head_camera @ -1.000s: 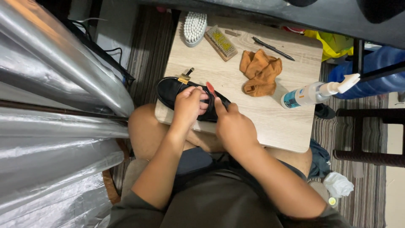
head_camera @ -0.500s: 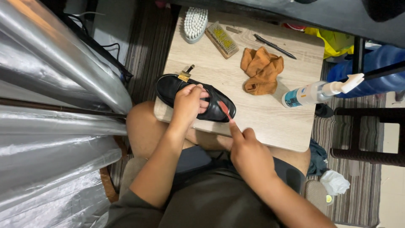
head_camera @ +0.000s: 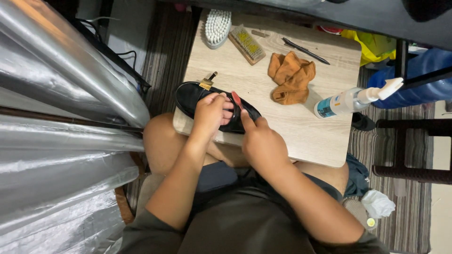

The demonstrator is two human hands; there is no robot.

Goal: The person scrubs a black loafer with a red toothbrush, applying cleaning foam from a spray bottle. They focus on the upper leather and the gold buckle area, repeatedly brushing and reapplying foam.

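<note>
Head view, frame centre: glossy black leather shoe [head_camera: 197,96] pinned on pale wooden surface [head_camera: 301,127] by closed left hand [head_camera: 212,110]; right hand [head_camera: 261,141] pinching small red-tipped tool [head_camera: 236,99]. Probably stiff, slippery; best gripped across upper.

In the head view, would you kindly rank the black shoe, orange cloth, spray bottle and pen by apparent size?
1. Black shoe, partly hidden by hands.
2. Spray bottle and orange cloth: alike, so unranked.
3. Pen.
</note>
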